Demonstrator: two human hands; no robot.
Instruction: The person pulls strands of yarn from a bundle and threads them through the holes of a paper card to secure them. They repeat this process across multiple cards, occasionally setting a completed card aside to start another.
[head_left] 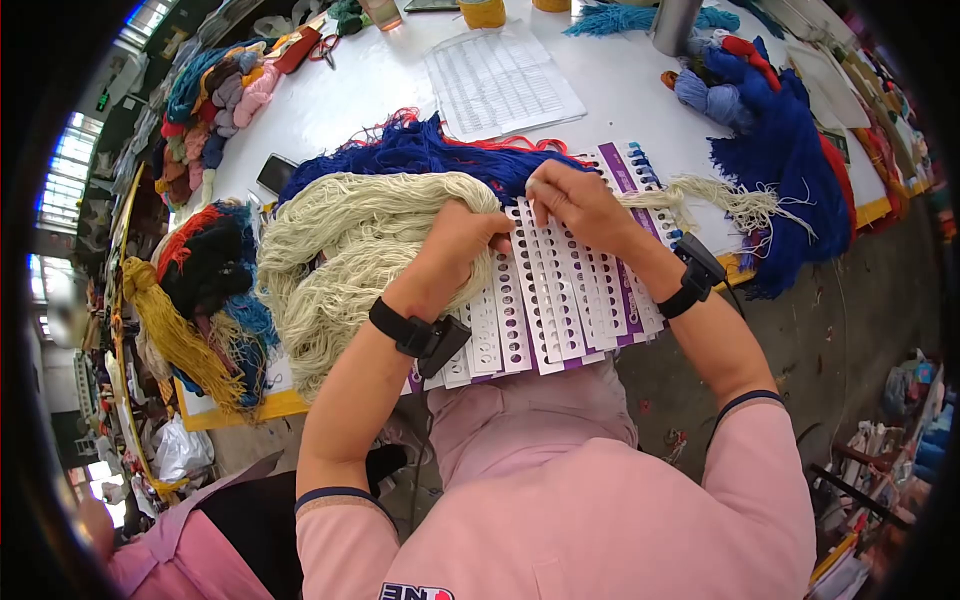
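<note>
Several white punched card strips [535, 290], with rows of round holes and purple parts, lie fanned at the table's front edge. My left hand [470, 240] is closed, with its thumb at the upper end of the strips; whatever its fingers grip is hidden. Over those same upper ends, my right hand [575, 205] is bent into a pinch, and I cannot make out what is between its fingertips. A large skein of cream yarn [340, 240] spreads under and left of my left hand. Behind both hands lies a heap of dark blue yarn [410, 150] with red strands.
Printed sheets [505, 80] lie further back. A phone [277, 174] and red-handled scissors [324, 48] are on the left. Coloured skeins [215, 110] pile there too. More blue yarn [790, 170] hangs over the right edge. Another person's pink sleeve [200, 555] is at lower left.
</note>
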